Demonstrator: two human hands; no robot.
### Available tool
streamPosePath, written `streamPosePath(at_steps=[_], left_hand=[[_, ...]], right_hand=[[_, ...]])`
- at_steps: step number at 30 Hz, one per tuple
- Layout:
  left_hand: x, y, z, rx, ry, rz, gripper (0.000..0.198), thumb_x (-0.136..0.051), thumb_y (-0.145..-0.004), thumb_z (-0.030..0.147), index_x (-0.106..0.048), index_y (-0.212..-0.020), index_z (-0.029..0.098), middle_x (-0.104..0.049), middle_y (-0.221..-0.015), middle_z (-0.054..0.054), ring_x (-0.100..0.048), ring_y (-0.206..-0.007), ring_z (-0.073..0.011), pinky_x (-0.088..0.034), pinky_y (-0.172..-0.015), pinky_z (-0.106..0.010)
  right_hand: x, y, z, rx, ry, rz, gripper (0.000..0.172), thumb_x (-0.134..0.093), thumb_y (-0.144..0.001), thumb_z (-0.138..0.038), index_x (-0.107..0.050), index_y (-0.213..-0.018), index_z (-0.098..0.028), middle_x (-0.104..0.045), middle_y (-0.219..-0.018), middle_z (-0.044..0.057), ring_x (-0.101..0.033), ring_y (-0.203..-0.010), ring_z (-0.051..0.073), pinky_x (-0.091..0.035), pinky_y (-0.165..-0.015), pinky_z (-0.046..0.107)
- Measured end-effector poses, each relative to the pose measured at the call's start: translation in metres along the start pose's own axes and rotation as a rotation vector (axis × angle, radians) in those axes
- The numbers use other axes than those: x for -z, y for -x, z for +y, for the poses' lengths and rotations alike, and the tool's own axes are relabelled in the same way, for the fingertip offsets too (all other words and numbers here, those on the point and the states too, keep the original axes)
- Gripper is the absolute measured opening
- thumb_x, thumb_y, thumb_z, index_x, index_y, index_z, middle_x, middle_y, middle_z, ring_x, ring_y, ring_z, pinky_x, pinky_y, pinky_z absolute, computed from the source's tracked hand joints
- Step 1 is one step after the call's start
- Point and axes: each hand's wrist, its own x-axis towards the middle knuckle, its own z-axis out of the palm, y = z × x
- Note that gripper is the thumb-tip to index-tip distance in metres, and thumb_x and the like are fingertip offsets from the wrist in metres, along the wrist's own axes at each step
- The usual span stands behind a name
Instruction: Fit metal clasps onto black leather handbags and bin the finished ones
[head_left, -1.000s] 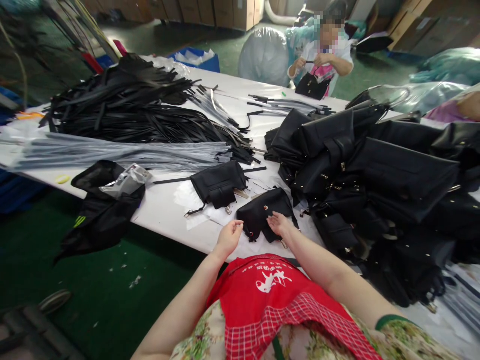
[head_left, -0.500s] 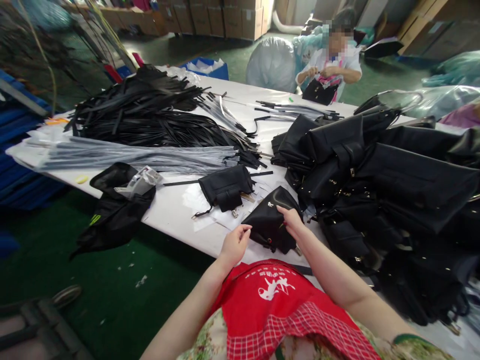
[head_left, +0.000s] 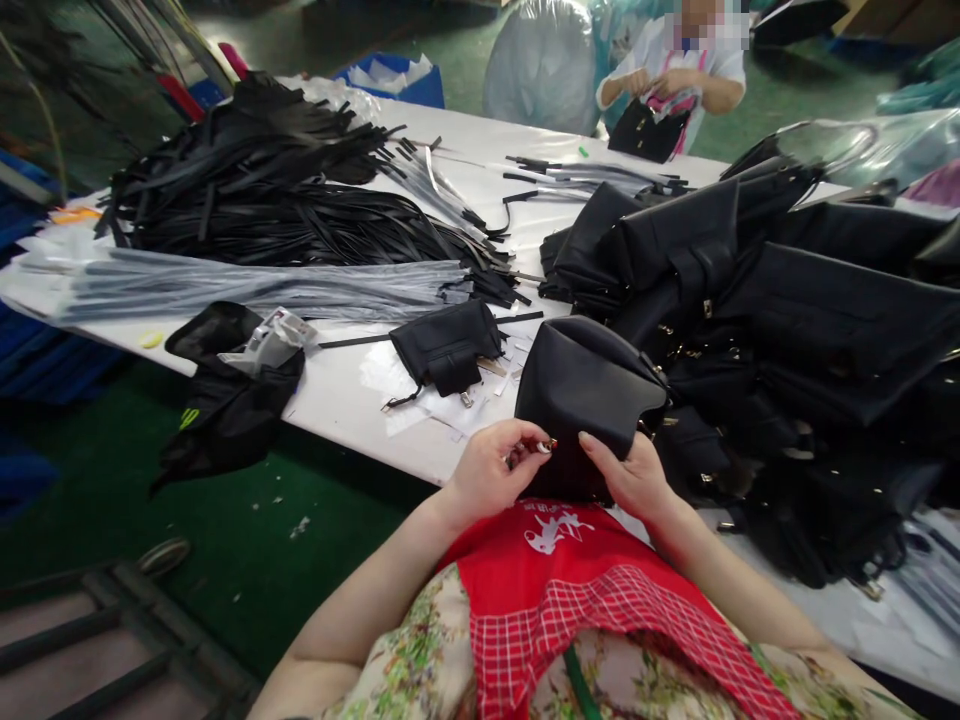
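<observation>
A black handbag [head_left: 577, 375] is tilted up against my front at the table edge, its smooth face towards me. My right hand [head_left: 634, 475] grips its lower right edge, thumb on the near face and the other fingers behind, partly hidden. At the bag's lower left, my left hand [head_left: 499, 462] is closed in a pinch on a small shiny metal piece [head_left: 549, 446] with a reddish spot. Whether that piece is fixed to the bag I cannot tell. Just beyond, a smaller black bag [head_left: 448, 345] with a strap lies on white paper scraps.
Many black bags [head_left: 847, 330] are heaped on the right. Black straps [head_left: 285, 225] cover the left of the white table [head_left: 341, 420], with plastic-wrapped strips [head_left: 262, 290] before them. A black bundle [head_left: 232, 390] overhangs the near edge. Across the table, a co-worker [head_left: 686, 85] handles a black bag.
The handbag has been raised and turned, so more of its smooth face shows. My right hand has shifted to its lower edge; my left hand now pinches a small metal piece. The view has dipped.
</observation>
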Motion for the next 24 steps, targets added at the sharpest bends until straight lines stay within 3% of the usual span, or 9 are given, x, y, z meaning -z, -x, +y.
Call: streamPosePath(at_steps=[8, 17, 20, 24], left_hand=[[0.002, -0.003, -0.010, 0.241, 0.370, -0.100, 0.025, -0.067, -0.079, 0.035, -0.062, -0.091, 0.014, -0.068, -0.072, -0.003, -0.058, -0.057, -0.0092, -0.044, -0.054, -0.019], [0.005, -0.002, -0.001, 0.323, 0.352, -0.043, 0.026, -0.073, -0.073, 0.033, -0.068, -0.088, 0.013, -0.071, -0.077, -0.006, -0.063, -0.063, -0.0131, -0.049, -0.058, -0.022], [0.007, -0.002, -0.003, 0.344, 0.434, -0.085, 0.029, -0.074, -0.072, 0.034, -0.069, -0.090, 0.013, -0.072, -0.078, -0.006, -0.065, -0.068, -0.0141, -0.050, -0.063, -0.024], [0.012, -0.005, -0.009, 0.428, 0.562, -0.159, 0.030, -0.072, -0.073, 0.042, -0.067, -0.074, 0.012, -0.069, -0.065, -0.005, -0.063, -0.063, -0.0134, -0.050, -0.065, -0.024]], right_hand=[[0.008, -0.001, -0.009, 0.086, 0.115, -0.059, 0.028, -0.054, -0.089, -0.035, -0.059, -0.069, -0.017, -0.060, -0.062, 0.000, -0.052, -0.054, 0.012, -0.045, -0.052, 0.023], [0.008, 0.003, -0.011, 0.132, 0.154, -0.050, 0.024, -0.054, -0.090, -0.032, -0.060, -0.072, -0.017, -0.061, -0.064, 0.001, -0.053, -0.055, 0.013, -0.045, -0.055, 0.024], [0.008, 0.005, -0.013, 0.162, 0.159, -0.064, 0.020, -0.054, -0.089, -0.031, -0.061, -0.076, -0.018, -0.063, -0.069, 0.003, -0.056, -0.060, 0.015, -0.048, -0.059, 0.026], [0.009, 0.007, -0.020, 0.210, 0.203, -0.150, 0.018, -0.052, -0.090, -0.031, -0.063, -0.082, -0.019, -0.067, -0.078, 0.005, -0.060, -0.068, 0.018, -0.050, -0.064, 0.028]])
